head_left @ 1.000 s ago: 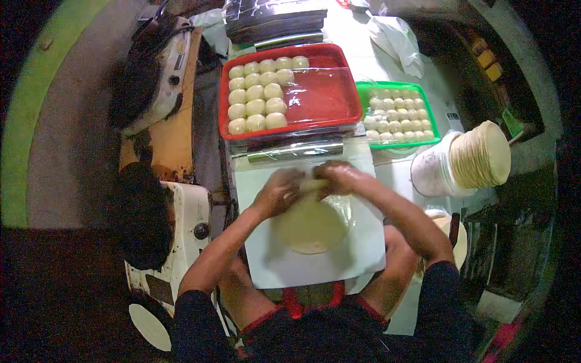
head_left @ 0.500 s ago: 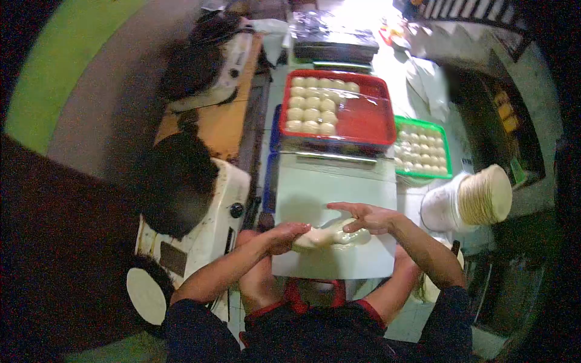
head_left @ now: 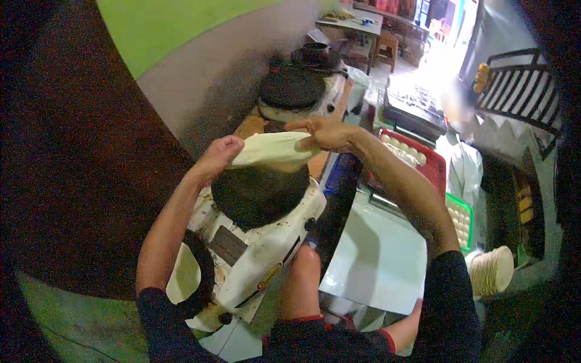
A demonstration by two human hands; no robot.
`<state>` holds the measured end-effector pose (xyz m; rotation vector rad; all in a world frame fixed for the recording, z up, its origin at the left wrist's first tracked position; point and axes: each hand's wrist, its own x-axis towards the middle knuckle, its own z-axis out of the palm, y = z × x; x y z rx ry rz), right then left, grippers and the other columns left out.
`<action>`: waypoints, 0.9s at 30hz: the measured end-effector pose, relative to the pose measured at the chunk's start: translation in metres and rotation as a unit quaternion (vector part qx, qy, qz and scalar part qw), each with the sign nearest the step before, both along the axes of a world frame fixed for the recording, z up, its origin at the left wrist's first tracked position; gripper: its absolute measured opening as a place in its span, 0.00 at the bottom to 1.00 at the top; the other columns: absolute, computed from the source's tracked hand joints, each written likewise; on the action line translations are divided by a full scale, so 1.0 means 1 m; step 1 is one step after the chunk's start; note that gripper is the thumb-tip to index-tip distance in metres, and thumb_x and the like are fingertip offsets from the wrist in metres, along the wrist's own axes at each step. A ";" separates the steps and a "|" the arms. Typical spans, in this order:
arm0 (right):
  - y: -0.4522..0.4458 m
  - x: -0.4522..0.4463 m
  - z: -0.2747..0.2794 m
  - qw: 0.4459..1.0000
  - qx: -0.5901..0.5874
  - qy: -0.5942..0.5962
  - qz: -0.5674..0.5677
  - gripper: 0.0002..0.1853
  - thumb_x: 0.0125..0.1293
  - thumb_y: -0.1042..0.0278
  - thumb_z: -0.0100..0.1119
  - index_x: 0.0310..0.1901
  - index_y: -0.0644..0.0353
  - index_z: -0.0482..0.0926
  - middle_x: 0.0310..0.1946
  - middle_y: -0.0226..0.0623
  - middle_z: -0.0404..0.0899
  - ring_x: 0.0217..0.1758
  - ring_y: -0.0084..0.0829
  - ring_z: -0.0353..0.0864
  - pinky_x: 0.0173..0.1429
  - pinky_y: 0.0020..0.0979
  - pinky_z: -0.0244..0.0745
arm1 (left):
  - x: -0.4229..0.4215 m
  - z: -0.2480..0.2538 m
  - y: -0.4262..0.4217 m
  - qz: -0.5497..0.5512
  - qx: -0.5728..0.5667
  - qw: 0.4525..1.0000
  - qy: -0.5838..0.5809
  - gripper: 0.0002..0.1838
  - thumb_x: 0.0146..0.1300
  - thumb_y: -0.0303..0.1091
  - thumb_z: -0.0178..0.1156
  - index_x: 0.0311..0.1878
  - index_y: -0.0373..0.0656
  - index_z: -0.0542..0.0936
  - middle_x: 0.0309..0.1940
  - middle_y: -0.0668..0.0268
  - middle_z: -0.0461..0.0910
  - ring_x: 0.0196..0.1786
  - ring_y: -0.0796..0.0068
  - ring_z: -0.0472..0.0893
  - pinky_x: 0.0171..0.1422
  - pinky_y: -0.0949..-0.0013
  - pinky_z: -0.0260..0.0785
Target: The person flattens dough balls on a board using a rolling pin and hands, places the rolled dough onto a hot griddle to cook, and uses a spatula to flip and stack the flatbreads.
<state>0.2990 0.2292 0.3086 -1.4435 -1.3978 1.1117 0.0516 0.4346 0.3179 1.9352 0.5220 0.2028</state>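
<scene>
A thin, pale sheet of dough (head_left: 272, 148) hangs stretched between my two hands over a round black griddle (head_left: 254, 199). My left hand (head_left: 219, 158) pinches its left edge, fingers closed. At the opposite edge, my right hand (head_left: 324, 134) grips the dough with the thumb side below and the index finger stretched out. The griddle sits on a white stove (head_left: 281, 242) with brown stains. Closer to me, a second dark griddle carries a pale flatbread (head_left: 183, 277), partly hidden behind my left arm.
A white board (head_left: 375, 257) lies to the right. Beyond it are a red tray (head_left: 433, 172) of dough balls, partly behind my right arm, and a green tray (head_left: 471, 230) with more. A stack of flatbreads (head_left: 493, 272) stands far right. Another black griddle (head_left: 293, 88) is further back.
Both hands have moved from the white board leftward to above the griddle. The dough, a stretched lump before, is now a wide thin sheet. The view has turned left.
</scene>
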 end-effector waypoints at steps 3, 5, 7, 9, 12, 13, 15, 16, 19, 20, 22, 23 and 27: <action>0.048 -0.005 -0.027 0.983 -0.003 -0.181 0.038 0.27 0.67 0.68 0.60 0.68 0.59 0.75 0.57 0.41 0.84 0.57 0.32 0.81 0.64 0.34 0.74 | 0.000 -0.073 0.058 -0.061 0.116 0.991 -0.034 0.17 0.77 0.43 0.54 0.52 0.38 0.81 0.42 0.74 0.83 0.45 0.82 0.77 0.52 0.71 0.70; 0.057 -0.016 -0.076 0.938 0.031 -0.343 0.041 0.23 0.62 0.68 0.59 0.60 0.56 0.82 0.46 0.48 0.87 0.48 0.42 0.86 0.55 0.41 0.79 | -0.019 -0.109 0.058 -0.108 0.175 0.977 0.061 0.20 0.75 0.41 0.57 0.62 0.39 0.80 0.48 0.65 0.86 0.48 0.76 0.80 0.56 0.65 0.73; 0.043 -0.035 -0.131 0.897 -0.013 -0.424 0.127 0.21 0.55 0.76 0.56 0.51 0.58 0.85 0.48 0.48 0.87 0.51 0.46 0.86 0.56 0.43 0.79 | -0.049 -0.144 0.046 -0.201 0.274 0.939 0.054 0.15 0.67 0.35 0.63 0.55 0.47 0.85 0.46 0.59 0.88 0.49 0.59 0.86 0.63 0.57 0.73; 0.015 -0.044 -0.169 0.923 0.035 -0.338 0.181 0.19 0.53 0.80 0.53 0.44 0.58 0.88 0.48 0.45 0.87 0.54 0.47 0.85 0.61 0.42 0.78 | -0.081 -0.135 0.016 -0.251 0.294 0.922 0.032 0.13 0.67 0.33 0.58 0.51 0.49 0.86 0.48 0.59 0.87 0.55 0.52 0.84 0.76 0.44 0.60; 0.007 -0.069 -0.152 0.950 0.073 -0.304 0.026 0.15 0.62 0.68 0.58 0.49 0.61 0.84 0.47 0.55 0.85 0.54 0.52 0.84 0.63 0.45 0.77 | -0.068 -0.136 0.000 -0.168 0.262 0.950 0.026 0.15 0.71 0.35 0.55 0.55 0.46 0.84 0.56 0.60 0.84 0.65 0.56 0.78 0.79 0.38 0.53; 0.020 -0.076 -0.155 0.950 0.109 -0.290 -0.033 0.19 0.67 0.66 0.55 0.57 0.61 0.79 0.55 0.57 0.79 0.61 0.53 0.79 0.68 0.44 0.73 | -0.053 -0.144 -0.003 -0.121 0.279 0.953 0.010 0.16 0.73 0.36 0.54 0.58 0.45 0.83 0.58 0.60 0.83 0.69 0.59 0.77 0.79 0.37 0.52; 0.068 -0.078 -0.176 0.918 0.147 -0.359 -0.085 0.30 0.78 0.56 0.46 0.75 0.62 0.59 0.77 0.60 0.54 0.78 0.57 0.58 0.80 0.46 0.58 | -0.007 -0.171 -0.004 -0.059 0.370 0.927 0.014 0.26 0.74 0.36 0.49 0.71 0.34 0.67 0.76 0.40 0.58 0.78 0.38 0.58 0.78 0.37 0.54; 0.082 -0.077 -0.187 0.920 0.160 -0.344 -0.095 0.34 0.79 0.49 0.43 0.77 0.63 0.56 0.79 0.62 0.46 0.81 0.60 0.49 0.81 0.53 0.50 | 0.016 -0.191 -0.002 -0.024 0.356 0.929 0.095 0.33 0.75 0.40 0.48 0.77 0.33 0.55 0.78 0.32 0.43 0.79 0.28 0.47 0.79 0.35 0.49; 0.105 -0.070 -0.188 0.848 -0.028 -0.511 -0.138 0.38 0.79 0.42 0.38 0.76 0.67 0.56 0.79 0.63 0.47 0.82 0.59 0.49 0.82 0.54 0.46 | 0.035 -0.208 -0.005 0.076 0.368 0.902 0.215 0.38 0.77 0.46 0.44 0.80 0.32 0.47 0.78 0.31 0.37 0.81 0.29 0.37 0.81 0.33 0.37; 0.095 -0.068 -0.185 0.840 -0.033 -0.515 -0.166 0.38 0.79 0.41 0.36 0.76 0.68 0.56 0.78 0.63 0.48 0.82 0.58 0.50 0.82 0.53 0.46 | 0.033 -0.212 -0.004 0.103 0.387 0.898 0.181 0.38 0.77 0.46 0.45 0.79 0.32 0.48 0.79 0.32 0.37 0.81 0.29 0.37 0.81 0.34 0.36; 0.076 -0.071 -0.185 0.845 -0.010 -0.513 -0.150 0.40 0.78 0.39 0.35 0.75 0.69 0.57 0.78 0.63 0.51 0.81 0.57 0.52 0.82 0.52 0.45 | 0.024 -0.210 -0.008 0.154 0.420 0.887 0.117 0.39 0.76 0.46 0.49 0.79 0.32 0.50 0.79 0.33 0.37 0.81 0.30 0.39 0.82 0.35 0.33; 0.063 -0.071 -0.190 0.853 0.018 -0.510 -0.108 0.41 0.78 0.38 0.35 0.75 0.70 0.58 0.77 0.62 0.53 0.81 0.56 0.53 0.82 0.52 0.45 | 0.024 -0.213 -0.017 0.142 0.426 0.887 0.108 0.41 0.75 0.47 0.49 0.80 0.32 0.47 0.79 0.30 0.36 0.80 0.27 0.39 0.81 0.32 0.34; 0.017 -0.104 -0.165 0.858 -0.047 -0.509 -0.038 0.41 0.77 0.36 0.35 0.72 0.71 0.64 0.73 0.61 0.62 0.80 0.51 0.57 0.82 0.52 0.46 | 0.019 -0.191 -0.045 0.101 0.290 0.911 0.274 0.43 0.74 0.47 0.49 0.80 0.32 0.43 0.76 0.24 0.36 0.79 0.22 0.39 0.80 0.32 0.37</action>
